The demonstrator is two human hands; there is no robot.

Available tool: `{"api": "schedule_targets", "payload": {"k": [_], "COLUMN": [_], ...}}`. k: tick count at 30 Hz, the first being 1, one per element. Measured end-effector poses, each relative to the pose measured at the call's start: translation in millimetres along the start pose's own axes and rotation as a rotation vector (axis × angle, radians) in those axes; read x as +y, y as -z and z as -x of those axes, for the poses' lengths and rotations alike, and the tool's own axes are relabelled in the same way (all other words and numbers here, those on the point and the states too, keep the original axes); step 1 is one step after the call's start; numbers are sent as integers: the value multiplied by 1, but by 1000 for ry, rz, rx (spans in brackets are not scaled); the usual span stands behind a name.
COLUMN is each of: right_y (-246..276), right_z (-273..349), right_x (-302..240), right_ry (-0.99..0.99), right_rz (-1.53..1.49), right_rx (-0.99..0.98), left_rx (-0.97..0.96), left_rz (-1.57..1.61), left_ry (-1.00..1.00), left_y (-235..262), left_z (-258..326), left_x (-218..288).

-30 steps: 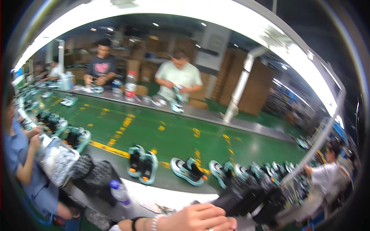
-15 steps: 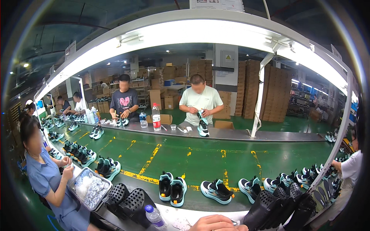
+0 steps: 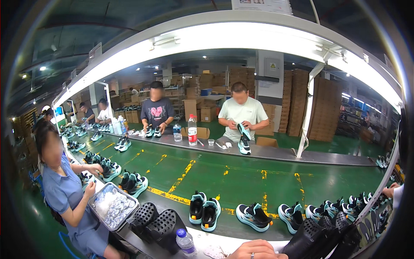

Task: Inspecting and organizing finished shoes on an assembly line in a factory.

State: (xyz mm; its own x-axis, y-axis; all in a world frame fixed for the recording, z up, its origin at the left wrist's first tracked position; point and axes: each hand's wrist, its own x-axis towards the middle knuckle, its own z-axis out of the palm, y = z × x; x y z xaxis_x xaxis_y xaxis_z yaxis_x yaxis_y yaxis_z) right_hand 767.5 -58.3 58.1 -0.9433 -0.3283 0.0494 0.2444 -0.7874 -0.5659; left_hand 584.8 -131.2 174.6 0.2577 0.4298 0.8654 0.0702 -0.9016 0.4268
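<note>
At the lower edge, the person's left hand (image 3: 254, 249) is showing its back and a ring; its fingers are lying close together and curling out of sight, so I cannot tell whether they are pinching anything. For the right hand, I cannot tell the state of the fingers.

Beyond the left hand and apart from it, the nearest shoe (image 3: 252, 218) is sitting sole-down on the green table (image 3: 211, 172), whose worn yellow lines (image 3: 182, 176) are crossing its top. Other shoes (image 3: 210, 216) are lining the near side to the left and right. A white strip (image 3: 205, 238) is running along the near edge, where a purple-capped bottle (image 3: 185, 244) is standing beside black boot-like forms (image 3: 160, 231). Farther left, a tray (image 3: 130, 217) is holding white and silvery pieces.

A metal ledge (image 3: 276, 155) is bordering the far side, with a red-capped bottle (image 3: 192, 133) standing on it. Behind it, co-workers (image 3: 243, 116) are handling shoes. A long lamp (image 3: 241, 38) is arching overhead, and brown cardboard boxes (image 3: 317, 110) are towering behind.
</note>
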Motion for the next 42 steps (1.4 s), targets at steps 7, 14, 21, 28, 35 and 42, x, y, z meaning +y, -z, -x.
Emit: {"api": "schedule_targets", "payload": {"k": [7,14,21,28,35,42], "right_y": [18,21,11,-13,-63,-60], "right_z": [-33,-63,-58,-47,1,-23], "right_x": [-48,-59,-57,-43,7,-38], "right_ry": [-197,-230,-78,143,419,229], "right_rz": [53,74,102,133,95,320], "right_rx": [-108,-180,-152,-88,160,-470], "left_rx": [-7,23,9,1,-6,44], "left_rz": [42,8,148,288,358,454], "left_ry": [-76,-43,124,242,284,267], "left_y": [-14,-13,-20,-32,-32,-39], "left_z": [-3,3,4,10,-1,-12], "left_x": [-11,-8,-6,-6,2,-6]}}
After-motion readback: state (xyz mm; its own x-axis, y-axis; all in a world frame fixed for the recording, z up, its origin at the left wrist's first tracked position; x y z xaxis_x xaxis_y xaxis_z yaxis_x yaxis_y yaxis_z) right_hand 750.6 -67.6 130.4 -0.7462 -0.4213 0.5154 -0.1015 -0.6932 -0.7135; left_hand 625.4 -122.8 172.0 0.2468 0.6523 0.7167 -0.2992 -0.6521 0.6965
